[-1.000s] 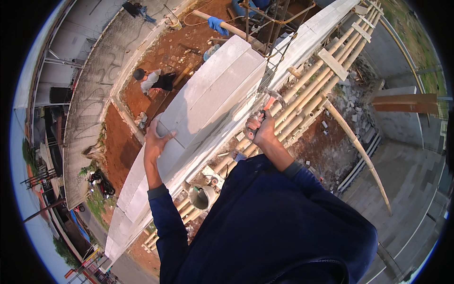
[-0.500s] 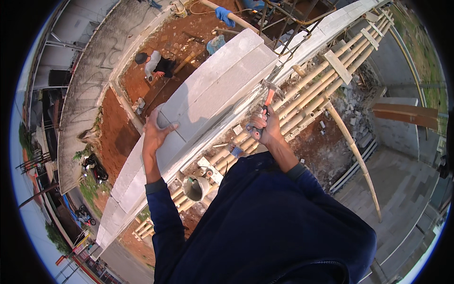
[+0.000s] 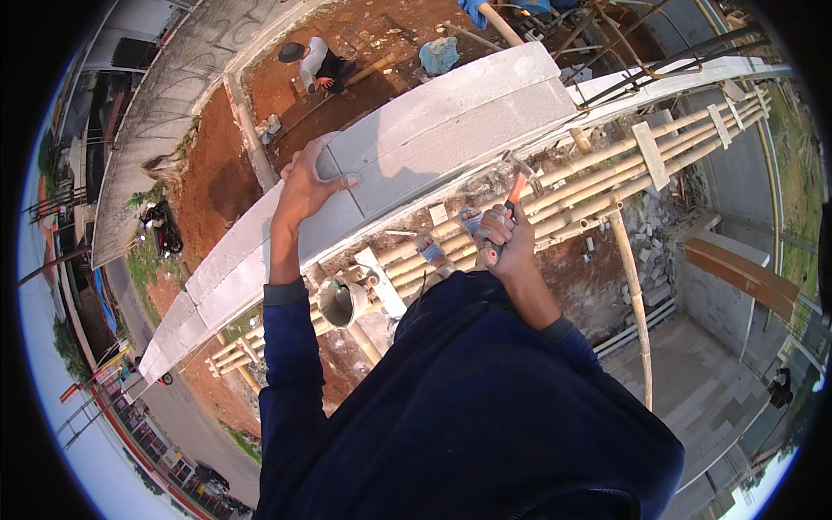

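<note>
My left hand (image 3: 309,184) clasps a pale grey-white wall block (image 3: 336,211) beside a joint. Its thumb lies across the block, while its fingers reach over the far edge. To the right of that joint, another long block (image 3: 451,130) continues the row. My right hand (image 3: 508,244) is wrapped round the red-orange and black handle of a hammer (image 3: 517,185). The hammer's metal head points up and away, above the bamboo platform. My sandalled feet (image 3: 433,251) stand on the bamboo poles.
Bamboo scaffolding (image 3: 598,178) with short cross boards runs along the wall. A grey bucket (image 3: 341,302) sits on it at the left. Beyond the wall, another person (image 3: 325,67) crouches on red soil. Dark metal bars (image 3: 659,76) cross the wall's far right end.
My view has shifted, so the wall and platform appear turned and the bucket sits further left. My left hand stays on the block; my right hand still holds the hammer, slightly lower.
</note>
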Demonstrator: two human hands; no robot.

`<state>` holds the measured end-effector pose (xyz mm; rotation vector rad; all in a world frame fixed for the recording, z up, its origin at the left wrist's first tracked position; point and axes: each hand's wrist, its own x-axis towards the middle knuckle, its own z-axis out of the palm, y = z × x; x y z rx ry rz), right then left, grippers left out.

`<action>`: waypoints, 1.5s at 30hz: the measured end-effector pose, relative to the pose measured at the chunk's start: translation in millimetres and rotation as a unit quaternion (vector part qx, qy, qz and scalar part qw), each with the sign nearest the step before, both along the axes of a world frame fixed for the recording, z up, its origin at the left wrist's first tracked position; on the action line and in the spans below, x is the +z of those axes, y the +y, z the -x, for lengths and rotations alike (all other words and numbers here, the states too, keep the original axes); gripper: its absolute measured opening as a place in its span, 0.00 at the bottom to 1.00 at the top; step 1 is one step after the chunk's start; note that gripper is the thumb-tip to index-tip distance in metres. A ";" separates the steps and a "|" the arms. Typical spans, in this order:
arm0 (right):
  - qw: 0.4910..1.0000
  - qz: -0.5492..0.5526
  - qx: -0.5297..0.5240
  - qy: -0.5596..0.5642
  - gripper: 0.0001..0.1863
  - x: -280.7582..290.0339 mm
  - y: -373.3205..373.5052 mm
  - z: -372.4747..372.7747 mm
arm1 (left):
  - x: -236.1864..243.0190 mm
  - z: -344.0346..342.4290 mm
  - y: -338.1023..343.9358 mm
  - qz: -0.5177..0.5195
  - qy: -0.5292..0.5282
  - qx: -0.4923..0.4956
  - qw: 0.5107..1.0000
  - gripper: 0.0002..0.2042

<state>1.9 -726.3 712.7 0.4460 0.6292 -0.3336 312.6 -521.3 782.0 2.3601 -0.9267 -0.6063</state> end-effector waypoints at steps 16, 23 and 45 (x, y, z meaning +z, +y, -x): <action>0.984 -0.156 0.075 -0.027 0.19 65.8 19.2 -13.8 | -11.1 -1.5 -1.1 -0.031 -0.032 -0.001 0.999 0.52; 0.949 -0.131 0.279 0.062 0.21 128.6 -7.9 21.9 | -11.8 3.0 -2.0 -0.061 -0.051 0.010 0.997 0.49; 0.566 0.701 0.383 0.206 0.19 118.9 -20.2 -16.0 | -3.5 2.9 -3.4 -0.043 0.015 0.034 0.998 0.48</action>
